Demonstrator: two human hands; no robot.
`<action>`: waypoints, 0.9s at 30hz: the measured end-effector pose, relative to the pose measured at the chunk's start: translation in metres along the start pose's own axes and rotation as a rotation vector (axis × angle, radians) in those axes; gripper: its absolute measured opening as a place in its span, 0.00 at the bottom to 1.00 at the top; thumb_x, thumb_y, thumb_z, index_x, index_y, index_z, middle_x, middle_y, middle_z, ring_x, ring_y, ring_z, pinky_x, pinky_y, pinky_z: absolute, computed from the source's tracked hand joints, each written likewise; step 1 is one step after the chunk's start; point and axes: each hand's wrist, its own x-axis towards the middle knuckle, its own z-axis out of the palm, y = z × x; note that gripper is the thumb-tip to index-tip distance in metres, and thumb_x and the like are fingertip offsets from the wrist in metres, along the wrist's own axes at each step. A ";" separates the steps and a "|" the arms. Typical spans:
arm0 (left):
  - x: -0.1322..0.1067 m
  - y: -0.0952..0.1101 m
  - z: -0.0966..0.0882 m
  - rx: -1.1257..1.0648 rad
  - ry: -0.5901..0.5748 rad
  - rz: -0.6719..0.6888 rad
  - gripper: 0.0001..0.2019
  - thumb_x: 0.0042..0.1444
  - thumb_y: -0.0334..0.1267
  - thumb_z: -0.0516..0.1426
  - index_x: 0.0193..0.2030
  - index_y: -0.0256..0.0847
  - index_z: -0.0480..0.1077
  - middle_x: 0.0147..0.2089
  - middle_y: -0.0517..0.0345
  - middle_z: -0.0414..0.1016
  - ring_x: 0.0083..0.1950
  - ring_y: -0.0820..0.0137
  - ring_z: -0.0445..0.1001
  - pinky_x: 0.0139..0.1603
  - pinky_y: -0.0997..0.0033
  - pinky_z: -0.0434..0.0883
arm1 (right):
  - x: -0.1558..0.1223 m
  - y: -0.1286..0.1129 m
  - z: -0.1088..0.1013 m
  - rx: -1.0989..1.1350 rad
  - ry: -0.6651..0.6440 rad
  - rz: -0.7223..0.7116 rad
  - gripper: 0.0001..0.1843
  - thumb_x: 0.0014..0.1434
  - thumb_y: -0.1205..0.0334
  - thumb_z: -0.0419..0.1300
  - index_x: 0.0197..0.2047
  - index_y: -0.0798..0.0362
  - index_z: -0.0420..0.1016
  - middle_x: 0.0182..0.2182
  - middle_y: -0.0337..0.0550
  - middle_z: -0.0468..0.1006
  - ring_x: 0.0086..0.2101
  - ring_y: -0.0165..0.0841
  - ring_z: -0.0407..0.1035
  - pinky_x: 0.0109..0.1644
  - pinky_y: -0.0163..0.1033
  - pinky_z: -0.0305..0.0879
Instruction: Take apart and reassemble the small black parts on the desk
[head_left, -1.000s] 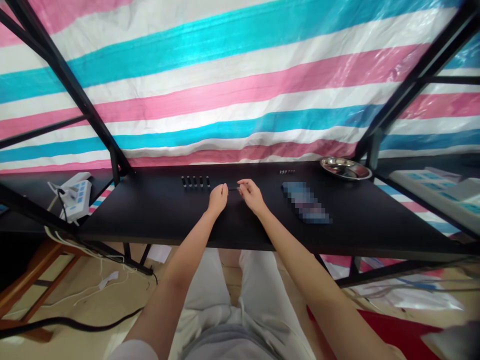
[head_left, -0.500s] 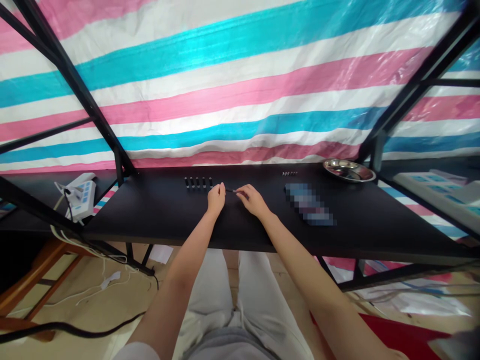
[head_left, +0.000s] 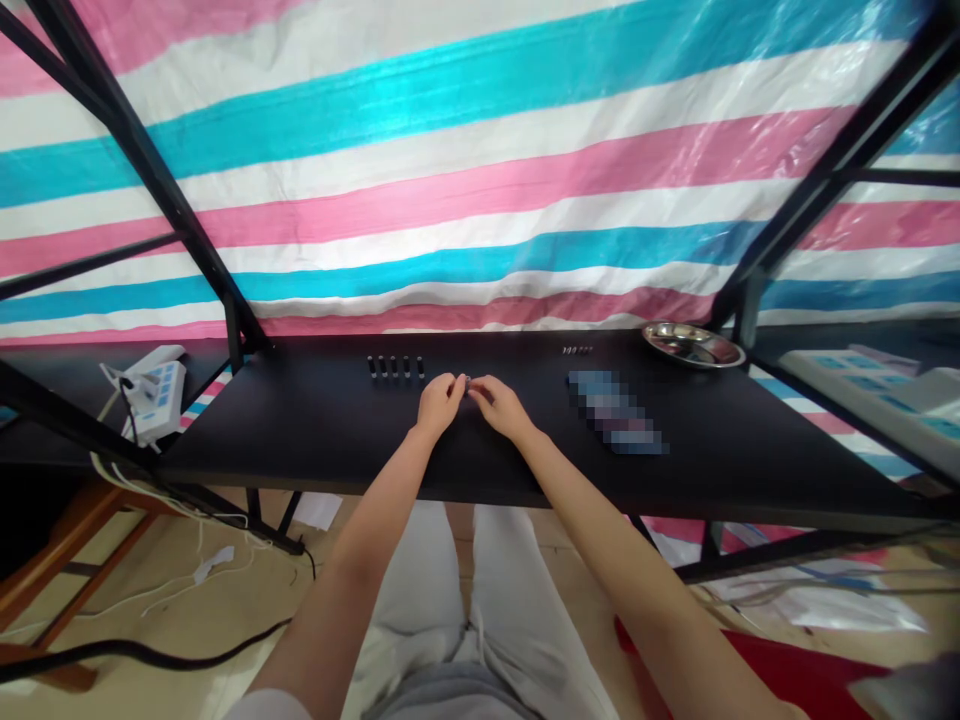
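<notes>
My left hand (head_left: pixel 440 402) is closed in a pinch over the black table (head_left: pixel 300 430). Between its fingertips and those of my right hand (head_left: pixel 502 405) sits a small dark piece (head_left: pixel 467 383), mostly hidden, with a silvery glint. The right hand's thumb and forefinger pinch at the piece from the other side. To the left of my hands, several short black cylinders with silvery ends (head_left: pixel 394 367) stand in a row. Beyond them to the right lies a row of several tiny metal parts (head_left: pixel 577 351).
A round steel plate (head_left: pixel 694 346) rests at the table's back right. A blurred-out bluish object (head_left: pixel 616 412) lies right of my hands. Black metal frame posts (head_left: pixel 161 190) rise at both sides. A white power strip (head_left: pixel 159 395) is on the left, with cables hanging below.
My hands have come closer together. The dark stick-like piece that showed between them is now largely covered by fingers. The view has shifted slightly.
</notes>
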 end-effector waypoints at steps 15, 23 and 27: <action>0.000 0.007 -0.002 -0.090 -0.067 0.016 0.17 0.62 0.43 0.41 0.25 0.40 0.59 0.28 0.59 0.64 0.33 0.73 0.64 0.38 0.73 0.62 | -0.002 0.006 0.000 -0.121 -0.049 0.028 0.09 0.56 0.57 0.52 0.29 0.51 0.66 0.26 0.42 0.68 0.27 0.32 0.62 0.34 0.38 0.60; 0.000 0.006 -0.005 0.007 -0.033 -0.015 0.18 0.63 0.42 0.40 0.25 0.40 0.60 0.28 0.57 0.65 0.32 0.72 0.65 0.38 0.70 0.63 | 0.014 0.032 -0.022 -0.166 0.313 0.357 0.15 0.53 0.49 0.54 0.25 0.52 0.64 0.22 0.42 0.71 0.25 0.32 0.63 0.33 0.38 0.61; 0.000 0.007 -0.002 0.052 -0.069 0.019 0.17 0.62 0.41 0.42 0.22 0.41 0.56 0.26 0.58 0.62 0.31 0.72 0.63 0.35 0.71 0.61 | 0.036 0.053 -0.032 -0.242 0.270 0.472 0.10 0.50 0.55 0.57 0.25 0.53 0.67 0.25 0.46 0.74 0.27 0.35 0.66 0.35 0.40 0.62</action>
